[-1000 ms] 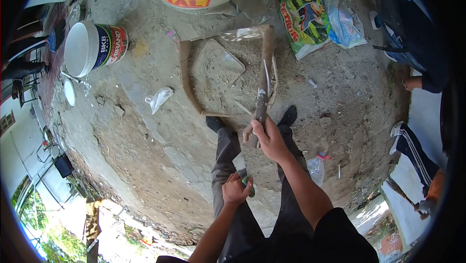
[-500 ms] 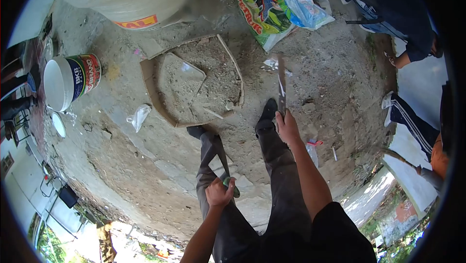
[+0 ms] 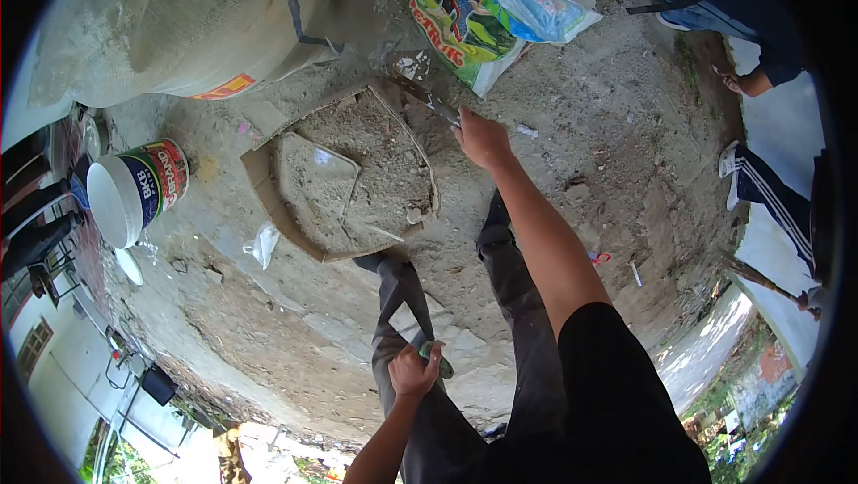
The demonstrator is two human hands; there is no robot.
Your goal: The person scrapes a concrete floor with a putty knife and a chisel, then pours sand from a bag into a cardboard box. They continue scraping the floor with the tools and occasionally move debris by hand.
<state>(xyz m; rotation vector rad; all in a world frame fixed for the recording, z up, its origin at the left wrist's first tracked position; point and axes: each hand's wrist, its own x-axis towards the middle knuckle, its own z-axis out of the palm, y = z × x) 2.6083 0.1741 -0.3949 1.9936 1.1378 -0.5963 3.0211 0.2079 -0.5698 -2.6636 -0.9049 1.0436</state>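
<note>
My right hand (image 3: 483, 140) is stretched forward, closed around the near end of a long flat blade like a machete (image 3: 432, 103). Its far end reaches some white scraps (image 3: 411, 64) on the ground, between a shallow cardboard box (image 3: 260, 185) and a printed green sack (image 3: 451, 24). Loose dirt, a flat tray-like piece (image 3: 317, 162) and small chunks lie in the box. Near my left thigh, my left hand (image 3: 414, 371) is closed on a green-handled tool (image 3: 436, 359); its dark blade is hard to see against my trousers.
A paint bucket (image 3: 114, 202) lies tipped at the left, a crumpled white bag (image 3: 262, 244) nearer. A large woven sack (image 3: 206, 28) bulges at upper left. Right, one person's arm (image 3: 755, 84) and another's striped trouser leg (image 3: 773, 202) show. Another white scrap (image 3: 527, 131) lies right of my hand.
My right hand has moved forward and left with the blade, now angled left. White scraps now lie farther forward and left, at the blade's end. My left hand keeps its hold; the view has shifted.
</note>
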